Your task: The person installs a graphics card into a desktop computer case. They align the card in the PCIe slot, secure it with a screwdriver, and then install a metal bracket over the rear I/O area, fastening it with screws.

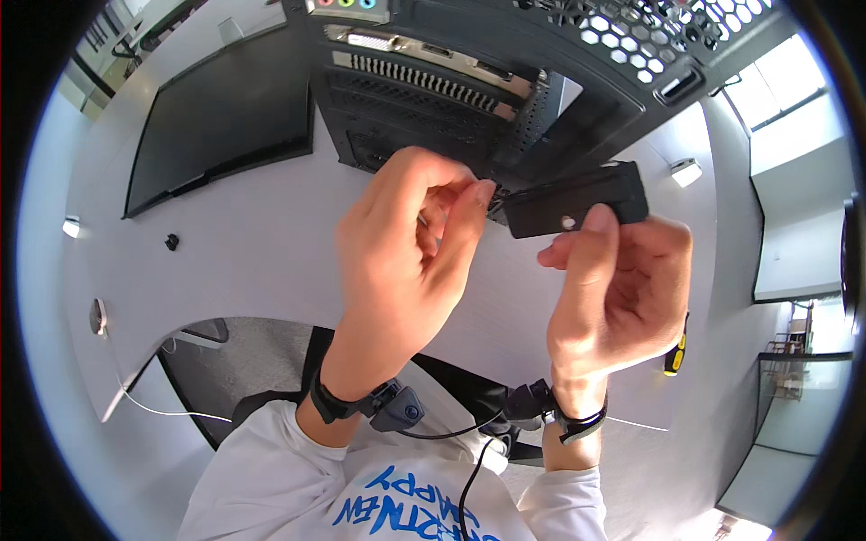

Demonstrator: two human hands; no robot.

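Between the thumb and fingers of my right hand [622, 288] is a flat black rectangular cover plate [568, 203], with a small pale spot on its lower edge. It is tilted slightly, just off the near side of a black computer case [406, 117]. My left hand [406, 234] is closed in a pinch beside the plate's left end, close to the case's near edge. What its fingertips hold, if anything, is too small or hidden to name. The case has its slots, ports and honeycomb vent facing me, and an opening shows next to the slot covers.
A black monitor [221, 113] is at the left on the pale desk [244, 279]. A small black piece [171, 242] lies in front of it. At the right edge of the desk is a yellow and black tool handle [675, 356]. A white cable [171, 410] hangs at the lower left.
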